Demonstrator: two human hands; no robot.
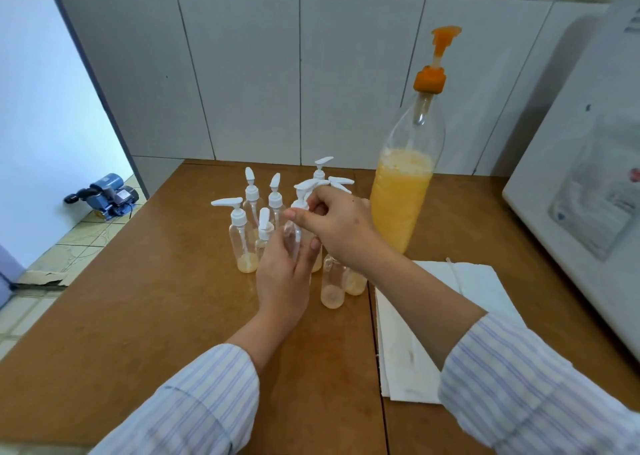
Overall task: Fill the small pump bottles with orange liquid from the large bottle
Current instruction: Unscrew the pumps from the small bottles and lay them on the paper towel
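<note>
Several small clear pump bottles with white pump heads stand clustered mid-table, each with a little orange liquid at the bottom, such as the leftmost one [241, 236]. My left hand [282, 274] grips the body of one small clear bottle [292, 238] in the cluster. My right hand [341, 226] pinches the white pump cap [304, 191] on top of that same bottle. The large clear bottle [401, 194], about half full of orange liquid and topped with an orange pump [438, 59], stands upright just right of my right hand.
The wooden table [156, 281] ends at the left, with tiled floor and a blue water pump [104, 196] below. Folded white paper towels [433, 326] lie under my right forearm. A large white appliance [588, 194] fills the right side. Tiled wall behind.
</note>
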